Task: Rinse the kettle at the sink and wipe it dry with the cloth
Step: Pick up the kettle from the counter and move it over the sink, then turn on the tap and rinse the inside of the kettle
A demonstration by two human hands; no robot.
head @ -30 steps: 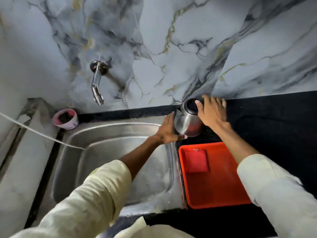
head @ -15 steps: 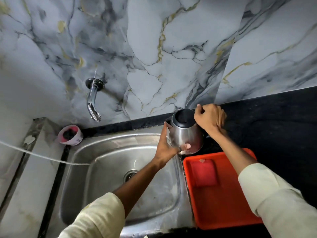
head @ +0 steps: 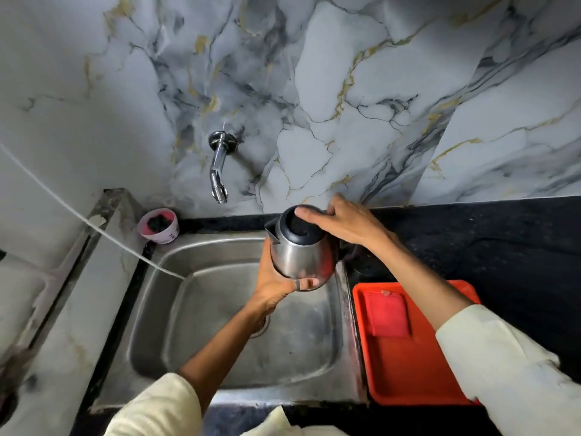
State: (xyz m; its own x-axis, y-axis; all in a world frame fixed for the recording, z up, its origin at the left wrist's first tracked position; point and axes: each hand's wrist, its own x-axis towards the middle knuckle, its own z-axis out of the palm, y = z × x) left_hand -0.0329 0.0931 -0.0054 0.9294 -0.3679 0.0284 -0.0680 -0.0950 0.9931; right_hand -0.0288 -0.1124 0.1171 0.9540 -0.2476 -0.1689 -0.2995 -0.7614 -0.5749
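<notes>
Your left hand cups the kettle from below, fingers wrapped under its base. Your right hand lies flat over the black lid, fingers spread across the top, so both hands are closed on the kettle.

What changed: a second ago it stood on the black counter at the sink's back right corner. Now it is lifted clear and hangs over the right rim of the sink, spout pointing left toward the basin. Your right hand has gone from the handle side to the lid.

Meaning: pickup is done, rinse not yet started. The tap on the back wall shows no water running, and the kettle sits to the right of its outlet, not under it. Likely next: open the lid or shift left under the tap.

The red cloth lies untouched in the orange tray on the counter, just beside the sink's right edge. A pink cup sits at the sink's back left corner.
</notes>
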